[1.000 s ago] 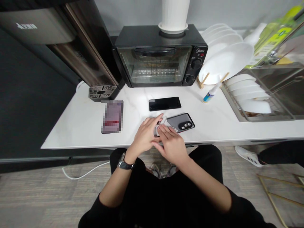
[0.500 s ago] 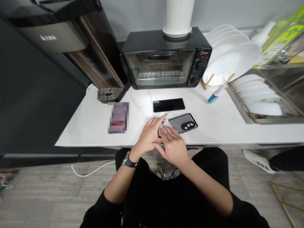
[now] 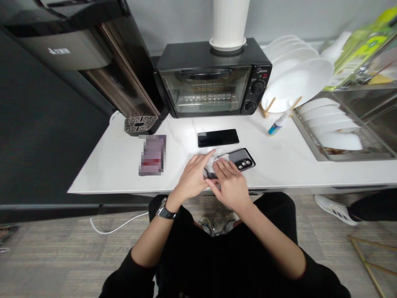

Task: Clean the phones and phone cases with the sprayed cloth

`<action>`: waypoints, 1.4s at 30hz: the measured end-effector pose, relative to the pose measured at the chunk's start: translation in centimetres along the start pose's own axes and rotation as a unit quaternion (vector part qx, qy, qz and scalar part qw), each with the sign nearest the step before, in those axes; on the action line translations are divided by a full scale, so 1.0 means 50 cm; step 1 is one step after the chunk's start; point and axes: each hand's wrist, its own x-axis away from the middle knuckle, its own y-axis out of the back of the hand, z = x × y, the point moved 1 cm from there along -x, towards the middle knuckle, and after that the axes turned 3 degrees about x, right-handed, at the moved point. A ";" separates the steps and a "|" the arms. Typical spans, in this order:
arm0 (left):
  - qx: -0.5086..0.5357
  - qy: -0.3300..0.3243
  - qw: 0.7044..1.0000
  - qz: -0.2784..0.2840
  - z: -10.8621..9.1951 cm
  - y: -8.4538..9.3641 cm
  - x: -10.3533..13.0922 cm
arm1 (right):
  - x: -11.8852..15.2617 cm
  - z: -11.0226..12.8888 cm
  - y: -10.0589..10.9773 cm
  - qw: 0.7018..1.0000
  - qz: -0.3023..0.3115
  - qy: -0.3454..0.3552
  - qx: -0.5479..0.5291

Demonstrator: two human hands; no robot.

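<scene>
the phone case point(image 3: 239, 156) lies flat on the desk point(image 3: 105, 169), near the front edge, with its camera cutout at the right end. a thin white wipe point(image 3: 210, 166) is laid across the left part of the case and covers it in part.

left hand point(image 3: 192, 177): placed at the left end of the case, back of the hand facing up. the grip is narrow and holds that end of the case; the exact contact of the digits is partly hidden. a dark-strapped watch point(image 3: 167, 212) is fitted at the left wrist.

right hand point(image 3: 231, 184): fingers together and nearly straight, laid flat on the wipe over the case; thumb apart from the fingers and directed toward the left hand. whether this grip pinches the wipe cannot be told.

adjacent items: a black phone point(image 3: 218, 138) lies just behind the case, dark face up, long side roughly parallel to the desk edge. a pixelated purple packet point(image 3: 152, 155) lies to the left, apart from both hands. a small spray bottle point(image 3: 276, 127) stands to the right, in front of the white plates point(image 3: 299, 85) in a wooden rack. a black toaster oven point(image 3: 204, 89) stands behind the phone.
</scene>
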 end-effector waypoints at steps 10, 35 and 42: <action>-0.008 0.011 1.000 0.000 -0.009 0.000 -0.005 | 0.054 -0.139 0.076 0.996 -0.032 -0.050 0.065; -0.025 -0.019 0.999 0.015 -0.003 -0.002 -0.002 | 0.008 0.020 0.001 0.999 -0.007 0.033 -0.022; -0.022 0.002 1.000 0.003 -0.013 -0.001 -0.004 | 0.065 -0.140 0.077 0.998 -0.036 -0.029 0.051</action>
